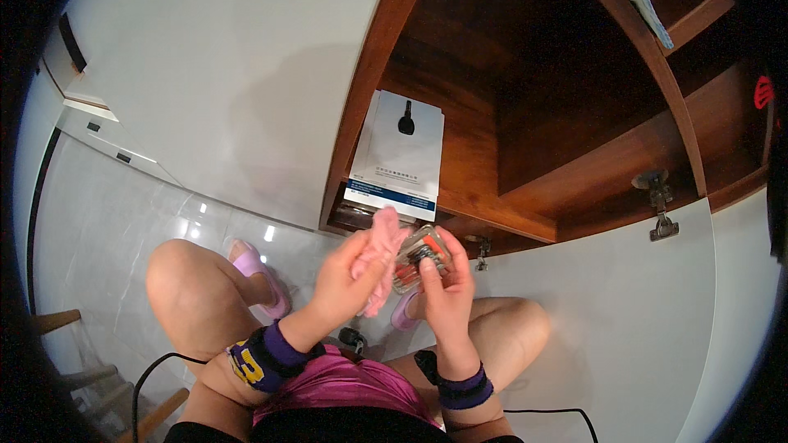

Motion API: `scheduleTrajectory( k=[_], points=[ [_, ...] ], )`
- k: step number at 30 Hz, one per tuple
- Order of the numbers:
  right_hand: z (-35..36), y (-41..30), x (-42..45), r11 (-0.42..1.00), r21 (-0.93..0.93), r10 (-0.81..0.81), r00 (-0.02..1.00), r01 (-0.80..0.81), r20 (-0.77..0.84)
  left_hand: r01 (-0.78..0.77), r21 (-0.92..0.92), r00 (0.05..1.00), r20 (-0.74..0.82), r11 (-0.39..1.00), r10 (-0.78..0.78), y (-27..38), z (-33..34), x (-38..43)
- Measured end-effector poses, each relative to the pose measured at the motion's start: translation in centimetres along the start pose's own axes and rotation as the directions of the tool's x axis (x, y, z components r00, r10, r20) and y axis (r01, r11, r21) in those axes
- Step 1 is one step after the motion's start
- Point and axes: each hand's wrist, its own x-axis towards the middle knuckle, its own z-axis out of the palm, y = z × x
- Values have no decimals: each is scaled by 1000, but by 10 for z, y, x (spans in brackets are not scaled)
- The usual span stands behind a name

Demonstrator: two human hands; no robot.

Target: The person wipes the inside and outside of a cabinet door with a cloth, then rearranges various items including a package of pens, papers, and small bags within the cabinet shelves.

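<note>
A crumpled pink cloth (383, 246) is bunched in my left hand (348, 280). Its edge meets or overlaps the near side of a small clear plastic case (406, 283), which my right hand (446, 277) grips with the thumb across its face. Red and dark small items show through the case, too small to name. Both hands are close together above the floor, just before the cabinet's front edge. Behind them a white box or booklet with a dark blue band (394, 154) lies on the cabinet's wooden bottom shelf; it bears writing and a picture of a black object.
The brown wooden cabinet (474, 178) stands open, with a white door (591, 320) on metal hinges (662, 209) at right. A white panel (246, 74) rises at left. Pink slippers (261, 274) rest on glossy tiles (111, 221). Wooden legs (154, 418) and a black cable (138, 387) are at lower left.
</note>
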Motion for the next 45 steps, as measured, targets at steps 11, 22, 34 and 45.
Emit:
scheduleTrajectory(
  k=[11, 22, 34, 45],
  points=[
    [-3, 0, 5, 1000, 10, -19, 999, 19, -48, 120, 22, 927, 354, 993, -120, -20, -5, 5],
    [18, 12, -10, 994, 107, -16, 982, 36, -190, -8, -420, 1000, 2, 907, 9, -10, 16, 0],
    [2, 5, -19, 983, 175, 46, 998, -54, 48, 74, -332, 996, -27, 940, -88, -12, -4, 10],
    [-10, 9, -17, 971, 148, 183, 982, -189, 51, -7, -163, 997, -75, 987, -5, -1, 2, 8]
  ],
)
